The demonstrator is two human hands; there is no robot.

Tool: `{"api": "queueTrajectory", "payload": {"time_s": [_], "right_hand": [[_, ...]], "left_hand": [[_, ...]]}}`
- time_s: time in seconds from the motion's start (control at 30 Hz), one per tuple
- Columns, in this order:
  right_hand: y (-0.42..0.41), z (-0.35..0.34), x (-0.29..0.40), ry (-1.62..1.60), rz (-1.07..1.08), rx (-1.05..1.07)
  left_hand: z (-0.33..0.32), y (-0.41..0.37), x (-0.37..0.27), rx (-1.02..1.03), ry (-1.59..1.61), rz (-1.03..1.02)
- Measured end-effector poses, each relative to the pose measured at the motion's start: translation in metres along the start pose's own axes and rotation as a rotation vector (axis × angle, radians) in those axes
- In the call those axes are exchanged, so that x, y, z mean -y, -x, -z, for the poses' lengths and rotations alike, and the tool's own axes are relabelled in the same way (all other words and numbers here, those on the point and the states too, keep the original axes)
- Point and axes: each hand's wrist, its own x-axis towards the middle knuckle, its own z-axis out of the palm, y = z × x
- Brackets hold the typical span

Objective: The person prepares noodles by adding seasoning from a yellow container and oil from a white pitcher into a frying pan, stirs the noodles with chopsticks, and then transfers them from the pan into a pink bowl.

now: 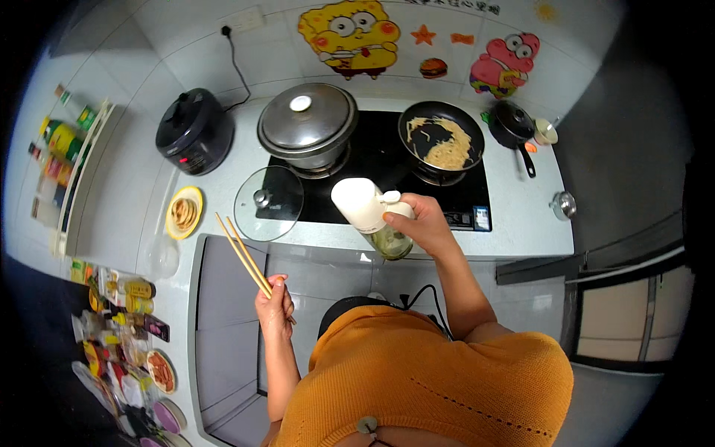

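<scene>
My left hand [275, 304] grips a pair of long wooden chopsticks [244, 254], their tips pointing up and left above the counter edge. In my right hand [427, 223] is an oil dispenser bottle [385, 237] with a white spouted top and a clear, greenish lower part. It is tilted, its white end toward the cooktop [380, 151]. Pale shredded food [451, 146] lies in a black frying pan [412, 144] on the right burner. On the left burner stands a large lidded metal pot [307, 120]. A glass lid [279, 209] rests partly over the cooktop's left front corner.
A dark electric pressure cooker [195, 134] and a yellow-rimmed plate of flatbreads [199, 208] stand left. At right are a small lidded black saucepan [511, 125], a cup [546, 133] and a glass jar [563, 205]. Condiment bottles [134, 288] crowd the left counter; a wall rack [84, 173] holds more.
</scene>
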Motion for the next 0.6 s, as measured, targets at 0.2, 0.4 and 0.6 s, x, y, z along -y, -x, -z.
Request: {"api": "queueTrajectory", "payload": {"time_s": [0.2,0.4,0.6], "right_hand": [[0.026,0.058,-0.003,0.005,-0.060,-0.216],[0.071,0.142,-0.025,-0.116,-0.158,-0.663],[0.098,0.208,-0.116,-0.133,-0.051,-1.102]], "left_hand": [[-0.047,-0.013,0.006,0.089,-0.065,0.052],[-0.080,-0.023,0.029,0.206,-0.110,0.068],[-0.101,-0.028,0.052,0.310,-0.106,0.119]]}}
